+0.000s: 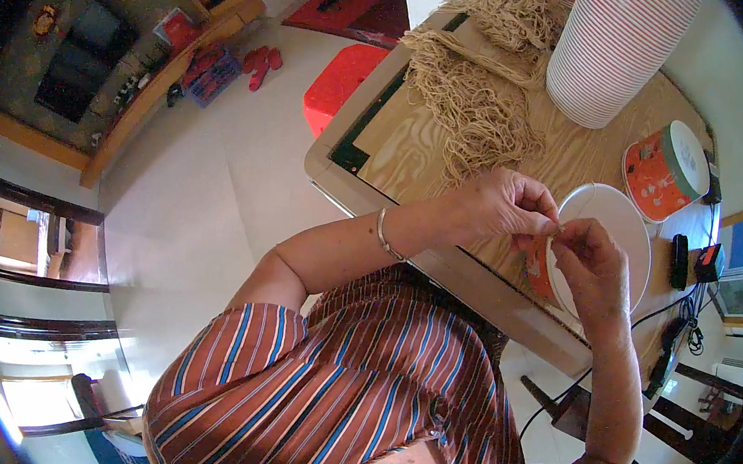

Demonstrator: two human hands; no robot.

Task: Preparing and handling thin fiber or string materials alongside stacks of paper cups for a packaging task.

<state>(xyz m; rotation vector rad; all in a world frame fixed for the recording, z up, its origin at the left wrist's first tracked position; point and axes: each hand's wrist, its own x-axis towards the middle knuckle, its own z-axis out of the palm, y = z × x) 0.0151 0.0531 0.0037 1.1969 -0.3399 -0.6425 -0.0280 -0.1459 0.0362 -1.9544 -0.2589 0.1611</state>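
My left hand (515, 207), with a bangle at its wrist, is closed in a pinch over the rim of a paper bucket (622, 241). Its fingertips meet those of my right hand (594, 260), which is pinched too and partly covers the bucket's white opening. Whatever lies between the fingertips is too small to make out. The bucket has a red-orange outside and stands near the table's front edge. Beyond my left hand lies a loose heap of tan string (479, 109) in long strands.
A tall stack of nested white paper buckets (616, 59) stands at the table's (422, 161) far side. A red and green bucket (659, 173) sits at the right, near small black devices (680, 262) and cables (695, 322). A red stool (335, 87) stands beyond the table's left edge.
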